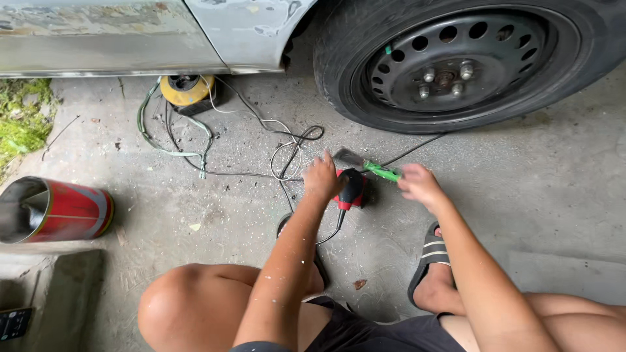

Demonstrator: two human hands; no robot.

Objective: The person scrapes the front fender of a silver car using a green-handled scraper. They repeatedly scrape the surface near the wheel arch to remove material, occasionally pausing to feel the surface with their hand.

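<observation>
I squat on a concrete floor beside a car. My left hand (321, 177) grips the top of a red and black power tool (351, 190) that rests on the floor, its black cord trailing back toward me. My right hand (419, 184) holds the green handle of a hand tool (380, 171) whose grey flat end (347, 158) points left, close above the power tool. The right hand is blurred. A black steel wheel (456, 62) with several lug nuts stands just beyond both hands.
Tangled white, black and green cables (215, 140) lie on the floor near a yellow round object (187, 89) under the car's sill (111, 62). A red can (55, 210) lies on its side at left. Moss (23, 117) grows far left. My sandalled foot (432, 261) is at right.
</observation>
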